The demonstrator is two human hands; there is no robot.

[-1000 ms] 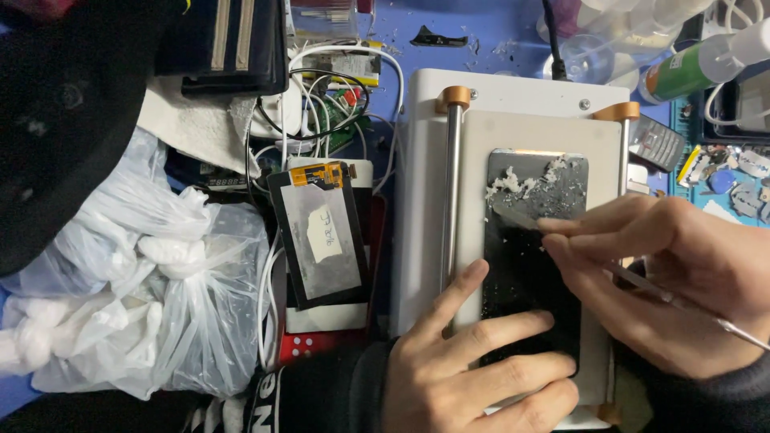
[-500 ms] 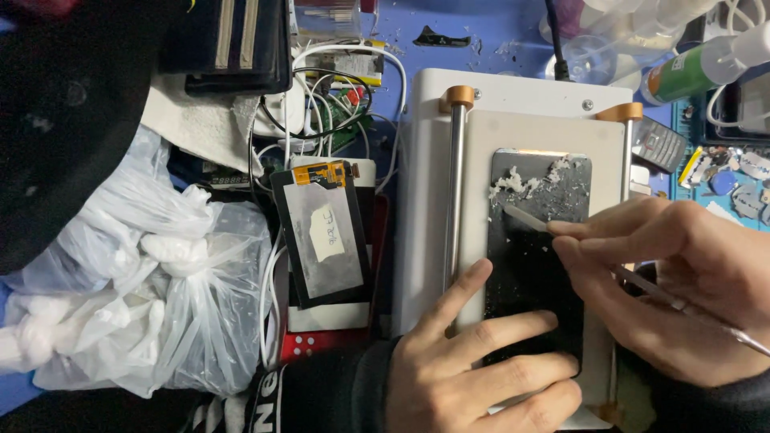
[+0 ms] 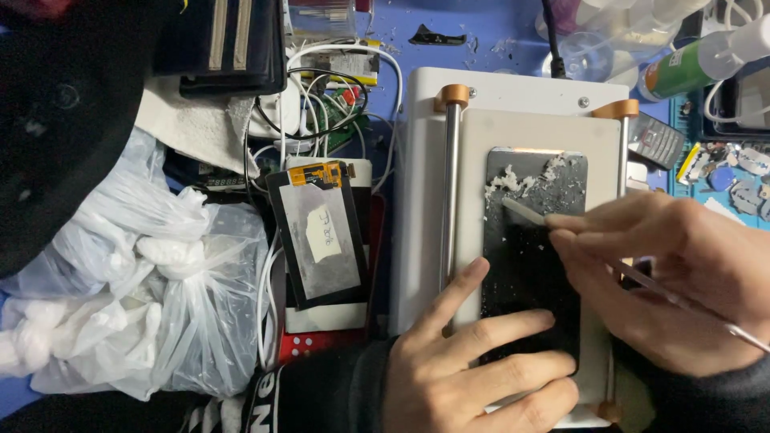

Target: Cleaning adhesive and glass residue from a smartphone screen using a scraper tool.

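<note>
The dark glass panel (image 3: 529,273) lies flat on the white heating plate (image 3: 417,200), between its two metal rails; the left hand (image 3: 473,369) rests on the panel's lower end, fingers spread and pressed flat, thumb along the left rail (image 3: 449,192); the right hand (image 3: 666,281) reaches in from the right, its grip pinched on a thin scraper tool (image 3: 525,211), whose tip touches the panel just below the white glue crumbs (image 3: 529,180); a spare screen (image 3: 321,240) lies to the left on the desk (image 3: 481,32).
</note>
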